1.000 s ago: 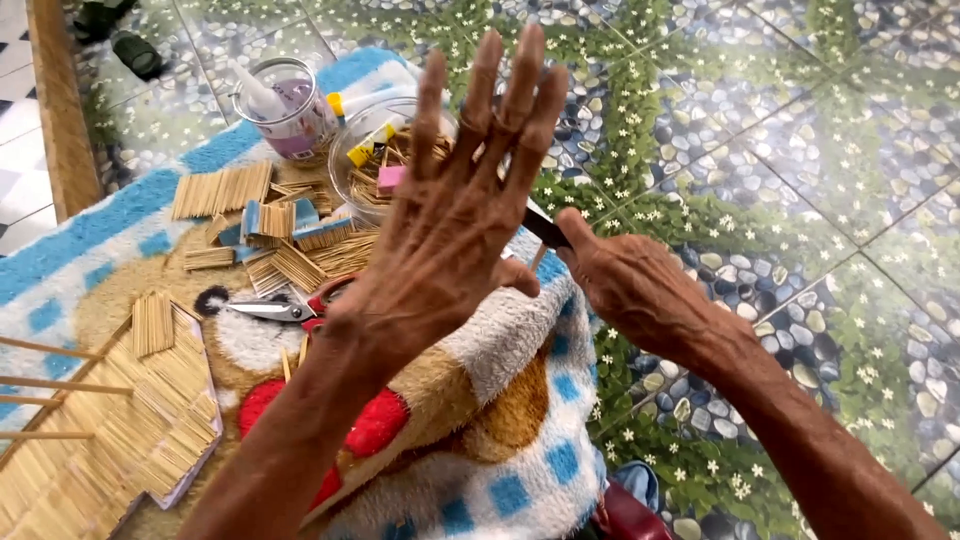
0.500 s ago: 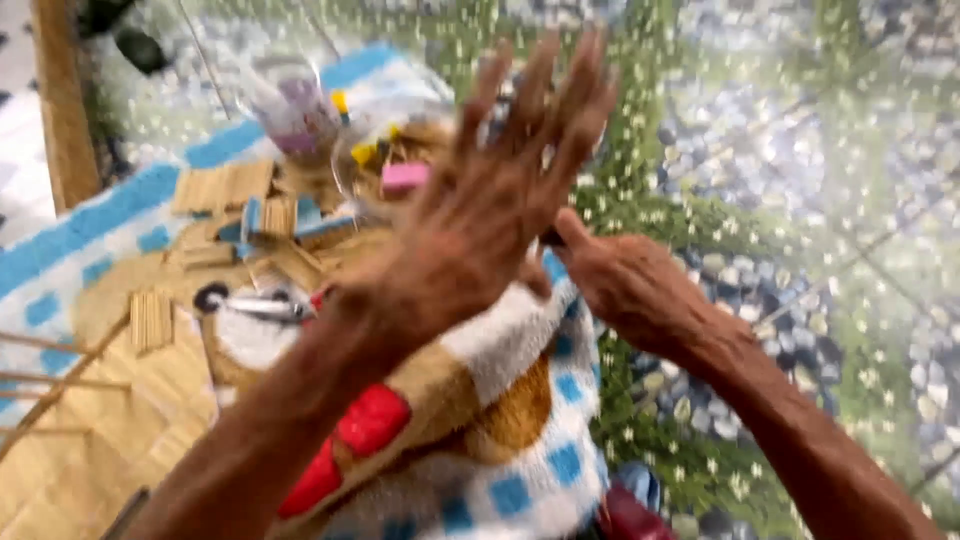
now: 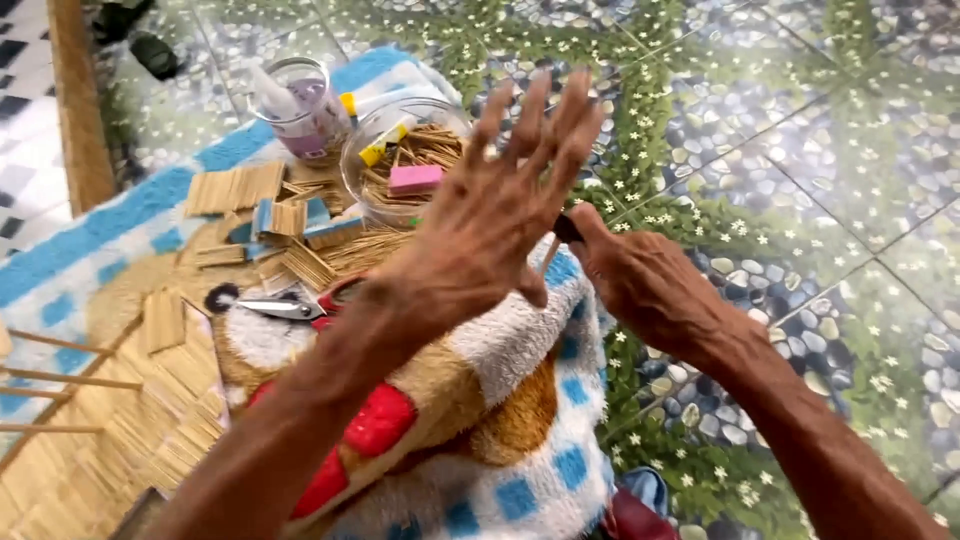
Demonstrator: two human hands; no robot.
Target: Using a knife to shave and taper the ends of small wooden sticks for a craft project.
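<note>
Apparently right hand point(image 3: 650, 285) pinches thin wooden stick point(image 3: 548, 255) under splayed, empty left hand point(image 3: 490, 225); light, brittle; grip mid-length.

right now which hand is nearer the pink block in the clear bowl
Left. The left hand is raised with fingers spread just right of the pink block in the clear bowl. The right hand sits farther right, over the blanket's edge, pinching a small dark object.

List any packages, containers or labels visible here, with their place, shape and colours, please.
Clear round plastic tub: far left on the mat, purple-tinted, white glue bottle inside.
Clear round bowl: beside the tub, holding thin sticks.
Pink rectangular block: lying in the bowl.
No label readable, no screens.
</note>
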